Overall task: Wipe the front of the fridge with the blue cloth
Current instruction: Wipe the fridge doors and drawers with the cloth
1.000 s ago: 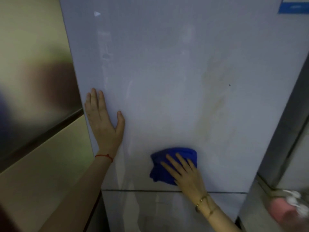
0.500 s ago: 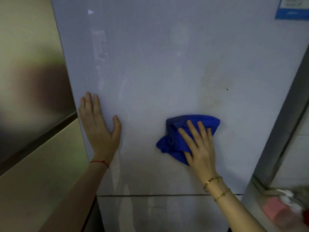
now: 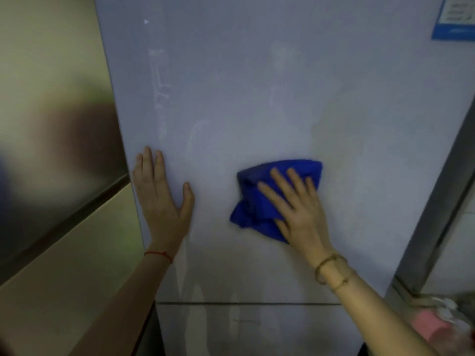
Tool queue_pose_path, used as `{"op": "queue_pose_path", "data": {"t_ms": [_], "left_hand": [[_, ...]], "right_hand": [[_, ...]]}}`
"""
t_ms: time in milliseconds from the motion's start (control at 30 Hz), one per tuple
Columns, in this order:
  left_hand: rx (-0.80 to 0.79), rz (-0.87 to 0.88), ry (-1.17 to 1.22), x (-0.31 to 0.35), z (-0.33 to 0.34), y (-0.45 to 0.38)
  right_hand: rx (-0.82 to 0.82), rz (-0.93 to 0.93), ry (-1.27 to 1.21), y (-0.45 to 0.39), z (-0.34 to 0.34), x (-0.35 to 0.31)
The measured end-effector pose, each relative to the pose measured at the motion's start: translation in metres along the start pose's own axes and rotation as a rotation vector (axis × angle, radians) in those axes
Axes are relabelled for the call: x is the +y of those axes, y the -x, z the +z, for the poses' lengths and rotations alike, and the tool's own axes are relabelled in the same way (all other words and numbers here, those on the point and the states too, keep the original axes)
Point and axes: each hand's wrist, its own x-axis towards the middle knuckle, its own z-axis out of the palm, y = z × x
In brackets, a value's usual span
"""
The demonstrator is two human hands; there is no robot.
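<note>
The pale grey fridge door fills the middle of the view, with faint smears and a yellowish stain to the right of centre. A crumpled blue cloth lies flat against the door, pressed there by my right hand with fingers spread over it. My left hand rests flat and open on the door near its left edge, holding nothing. A seam between the upper and lower doors runs below both hands.
A beige glossy panel stands to the left of the fridge. A blue label sits at the door's top right. A grey frame runs along the right, with a pink object on a ledge below.
My right hand slid the blue cloth up from near the door seam and to the right. My left hand stayed flat on the door.
</note>
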Motion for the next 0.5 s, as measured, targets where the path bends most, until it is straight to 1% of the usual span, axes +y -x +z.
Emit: {"op": "queue_pose_path", "data": {"t_ms": [33, 100, 133, 167, 200, 267, 333, 400, 467, 500], "left_hand": [[-0.013, 0.005, 0.004, 0.0, -0.002, -0.001], [-0.029, 0.013, 0.01, -0.001, -0.005, -0.001], [-0.032, 0.015, 0.01, -0.001, -0.006, -0.001], [-0.036, 0.013, 0.006, -0.002, -0.007, -0.001], [-0.041, 0.009, -0.002, -0.003, -0.007, -0.001], [-0.037, 0.0, -0.017, -0.007, -0.007, -0.001], [0.0, -0.031, -0.029, -0.013, -0.008, -0.002], [0.016, -0.051, -0.014, -0.018, -0.01, -0.003], [0.011, -0.035, 0.005, -0.022, -0.012, -0.003], [0.008, -0.029, 0.011, -0.024, -0.013, -0.003]], "right_hand": [[0.063, 0.088, -0.029, -0.016, -0.006, 0.008], [0.247, 0.333, -0.091, -0.074, -0.025, 0.021], [0.326, 0.412, -0.105, -0.106, -0.033, 0.024], [0.369, 0.44, -0.094, -0.132, -0.038, 0.021], [0.368, 0.415, -0.075, -0.147, -0.037, 0.012], [0.268, 0.211, -0.078, -0.135, -0.021, -0.016], [0.089, -0.026, -0.047, -0.075, 0.008, -0.053], [-0.086, -0.216, 0.052, -0.002, 0.031, -0.073], [-0.173, -0.29, 0.11, 0.033, 0.034, -0.062], [-0.169, -0.28, 0.11, 0.032, 0.03, -0.052]]}}
